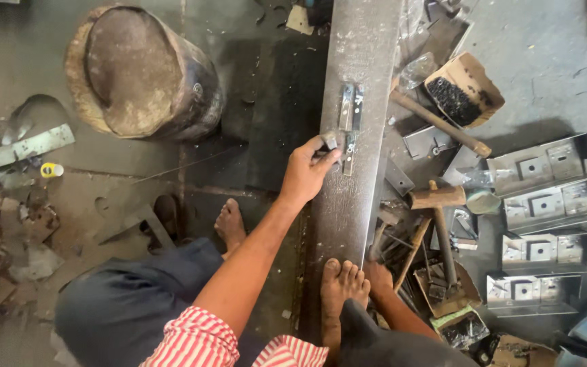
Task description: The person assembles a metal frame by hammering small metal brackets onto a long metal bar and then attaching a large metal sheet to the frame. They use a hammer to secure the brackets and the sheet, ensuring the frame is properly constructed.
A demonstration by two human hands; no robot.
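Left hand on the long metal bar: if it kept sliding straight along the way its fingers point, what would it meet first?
The left hand points up and right across the metal bar. It would probably first meet the small flat metal strip lying by its fingertips; the larger hinge-like plate lies farther up the bar.

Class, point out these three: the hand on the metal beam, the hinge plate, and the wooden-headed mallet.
left hand [305, 171], head view, knuckles.
hinge plate [350, 107], head view, plate middle.
mallet [437, 197], head view, wooden head.

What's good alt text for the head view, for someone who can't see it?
Seen from above, a person's left hand presses a small metal latch fitting onto a long grey metal panel on a workshop floor, one bare foot on it. The right hand reaches into tools beside folded metal brackets.
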